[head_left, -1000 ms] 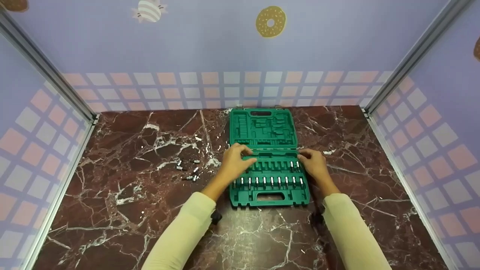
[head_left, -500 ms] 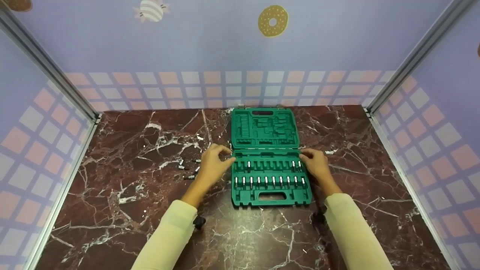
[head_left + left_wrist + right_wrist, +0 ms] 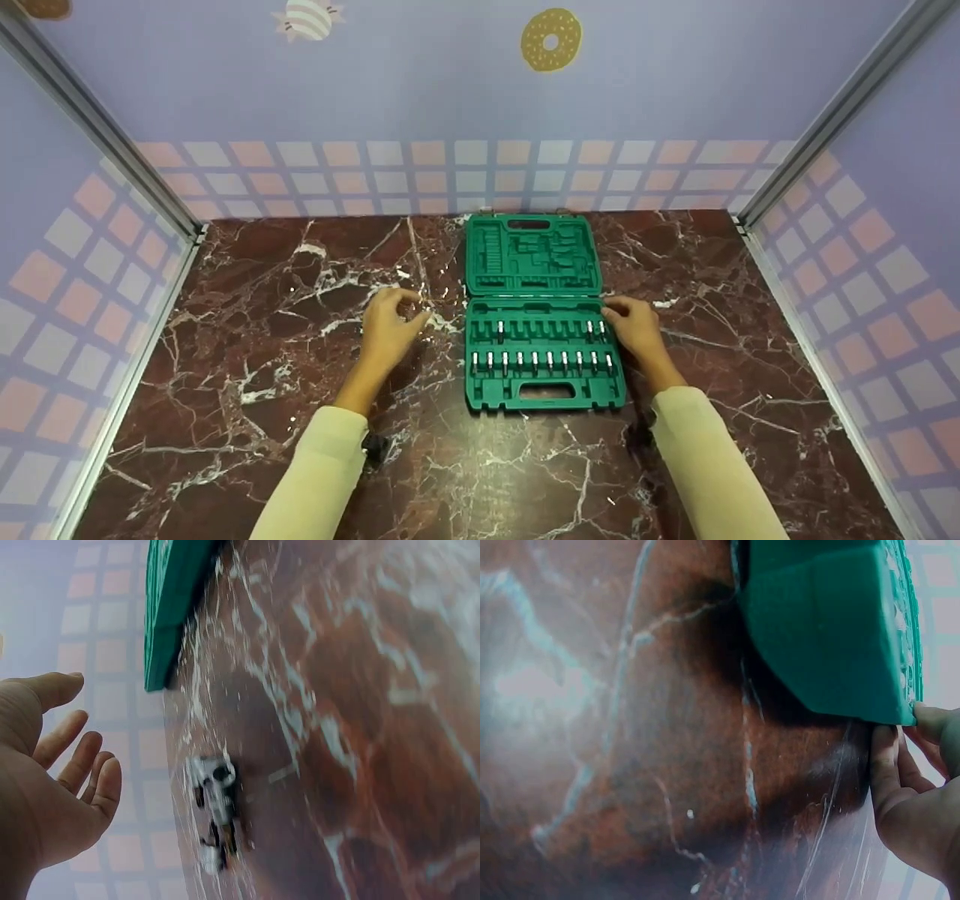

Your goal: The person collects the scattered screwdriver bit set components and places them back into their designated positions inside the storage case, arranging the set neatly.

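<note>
A green bit case [image 3: 545, 391] lies unfolded on the marble-patterned table. Its lower half holds a full-looking row of silver socket bits [image 3: 535, 363]; the row above carries one bit [image 3: 500, 331] near the left and two at the right end. My left hand [image 3: 388, 330] hovers left of the case, fingers loosely bent, nothing in them. Several loose bits [image 3: 217, 795] lie on the table in the left wrist view; in the head view this hand hides them. My right hand [image 3: 634, 325] pinches the case's right edge near the hinge, thumb on the rim, fingers against the side [image 3: 885, 757].
The case's lid half [image 3: 534, 255] lies back toward the rear wall [image 3: 450, 90]. Side walls with metal corner posts [image 3: 832, 112] bound the table [image 3: 247, 330] left and right. Dark wrist bands [image 3: 375, 448] sit at the sleeves.
My left hand has withdrawn leftward from the case's upper row to over the loose bits, uncovering a bit at that row's left. The right hand stays at the case's edge.
</note>
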A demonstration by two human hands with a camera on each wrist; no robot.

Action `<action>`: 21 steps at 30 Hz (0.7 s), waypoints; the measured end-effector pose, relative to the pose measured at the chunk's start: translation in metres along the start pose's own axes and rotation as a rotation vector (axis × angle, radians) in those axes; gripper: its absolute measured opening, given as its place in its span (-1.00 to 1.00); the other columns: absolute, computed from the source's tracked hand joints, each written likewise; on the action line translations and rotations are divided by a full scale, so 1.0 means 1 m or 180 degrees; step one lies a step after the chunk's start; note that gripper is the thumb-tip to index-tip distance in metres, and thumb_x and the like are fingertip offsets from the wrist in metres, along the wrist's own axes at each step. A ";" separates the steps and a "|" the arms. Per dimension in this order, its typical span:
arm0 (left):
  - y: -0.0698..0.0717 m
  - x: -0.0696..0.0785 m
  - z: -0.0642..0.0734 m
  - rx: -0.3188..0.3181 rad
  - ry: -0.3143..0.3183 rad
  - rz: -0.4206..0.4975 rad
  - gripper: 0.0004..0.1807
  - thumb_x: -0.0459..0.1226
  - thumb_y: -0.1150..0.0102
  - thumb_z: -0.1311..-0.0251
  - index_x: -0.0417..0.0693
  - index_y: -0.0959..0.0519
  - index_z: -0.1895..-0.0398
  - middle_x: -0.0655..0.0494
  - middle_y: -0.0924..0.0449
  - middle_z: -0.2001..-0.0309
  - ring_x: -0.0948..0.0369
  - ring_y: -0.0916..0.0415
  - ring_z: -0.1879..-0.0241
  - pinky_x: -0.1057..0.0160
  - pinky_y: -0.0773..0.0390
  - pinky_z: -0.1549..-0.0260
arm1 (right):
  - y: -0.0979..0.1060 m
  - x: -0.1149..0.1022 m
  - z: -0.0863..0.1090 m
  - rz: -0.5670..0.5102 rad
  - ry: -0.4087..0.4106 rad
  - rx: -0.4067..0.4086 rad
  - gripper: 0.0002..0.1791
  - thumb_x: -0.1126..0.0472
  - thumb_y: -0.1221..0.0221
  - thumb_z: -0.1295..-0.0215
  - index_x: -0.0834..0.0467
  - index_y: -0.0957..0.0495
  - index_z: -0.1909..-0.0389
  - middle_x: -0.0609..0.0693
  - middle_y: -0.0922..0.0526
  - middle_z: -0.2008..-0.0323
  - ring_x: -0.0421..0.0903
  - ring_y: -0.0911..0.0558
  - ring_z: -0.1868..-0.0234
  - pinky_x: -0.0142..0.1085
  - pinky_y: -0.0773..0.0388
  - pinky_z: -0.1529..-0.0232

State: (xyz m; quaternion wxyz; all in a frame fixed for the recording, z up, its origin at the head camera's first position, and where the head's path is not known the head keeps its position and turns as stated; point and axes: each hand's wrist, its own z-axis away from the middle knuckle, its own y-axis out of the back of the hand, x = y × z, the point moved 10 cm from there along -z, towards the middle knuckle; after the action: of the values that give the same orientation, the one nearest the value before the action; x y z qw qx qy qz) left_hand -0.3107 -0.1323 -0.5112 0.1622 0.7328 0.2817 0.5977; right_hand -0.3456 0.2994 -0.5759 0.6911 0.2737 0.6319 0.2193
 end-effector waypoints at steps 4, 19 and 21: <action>0.011 -0.013 -0.003 0.0025 0.0102 -0.0105 -0.66 -0.32 -0.51 -0.06 -0.23 -0.70 0.08 -0.21 -0.61 -0.06 -0.20 -0.48 -0.18 -0.16 -0.35 -0.31 | 0.000 0.001 -0.001 0.0022 -0.0004 0.0000 -0.67 0.19 -0.18 -0.52 0.25 -0.66 -0.16 0.29 -0.71 -0.07 0.22 -0.65 -0.09 0.10 -0.56 -0.15; 0.045 -0.064 -0.007 -0.0001 0.0494 -0.0438 -0.60 -0.41 -0.40 -0.11 -0.30 -0.64 -0.05 -0.31 -0.56 -0.03 -0.24 -0.47 -0.13 -0.16 -0.39 -0.26 | 0.000 -0.001 0.001 0.0054 0.0003 -0.0004 -0.67 0.18 -0.18 -0.52 0.24 -0.66 -0.17 0.29 -0.71 -0.07 0.24 -0.65 -0.08 0.11 -0.56 -0.14; 0.046 -0.069 -0.008 -0.0017 0.0518 -0.0457 -0.60 -0.39 -0.40 -0.12 -0.31 -0.64 -0.06 -0.31 -0.56 0.00 -0.24 -0.48 -0.10 -0.16 -0.41 -0.23 | 0.000 0.000 0.001 0.0063 -0.0002 0.0006 -0.67 0.18 -0.17 -0.53 0.25 -0.66 -0.17 0.30 -0.71 -0.06 0.23 -0.65 -0.07 0.11 -0.56 -0.14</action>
State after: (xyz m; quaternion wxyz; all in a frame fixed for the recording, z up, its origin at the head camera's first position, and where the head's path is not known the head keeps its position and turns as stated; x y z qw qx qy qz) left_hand -0.3168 -0.2116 -0.5369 0.1831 0.6594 0.3442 0.6428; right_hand -0.3450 0.2993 -0.5756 0.6888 0.2806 0.6292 0.2254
